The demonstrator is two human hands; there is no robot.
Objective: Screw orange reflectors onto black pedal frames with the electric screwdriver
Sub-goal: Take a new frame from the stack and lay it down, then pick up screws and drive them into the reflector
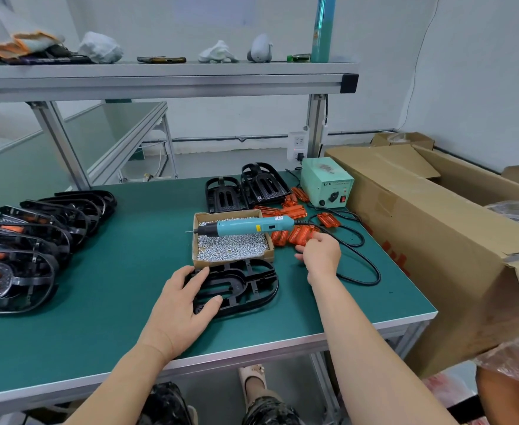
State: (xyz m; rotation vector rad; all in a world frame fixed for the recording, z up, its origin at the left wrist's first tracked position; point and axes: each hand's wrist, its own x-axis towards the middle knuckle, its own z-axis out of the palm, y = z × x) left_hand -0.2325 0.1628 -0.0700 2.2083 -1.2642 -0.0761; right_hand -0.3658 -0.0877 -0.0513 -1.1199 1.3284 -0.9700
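Now, left hand (180, 305) on pedal frame (253, 279)

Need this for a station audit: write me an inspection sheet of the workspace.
Surface: green bench mat.
Job's things: bare pedal frame at front; electric screwdriver lying across the screw box; orange reflectors loose beside it; fitted pedals rowed at left.
Clutter: gloves, rags, phone on the upper shelf.
Hands: left hand flat on the frame, fingers straight; right hand at the reflectors, grip unclear.
Cables: black cord looped on the mat near the power supply.
Surroundings: open cardboard boxes at right.
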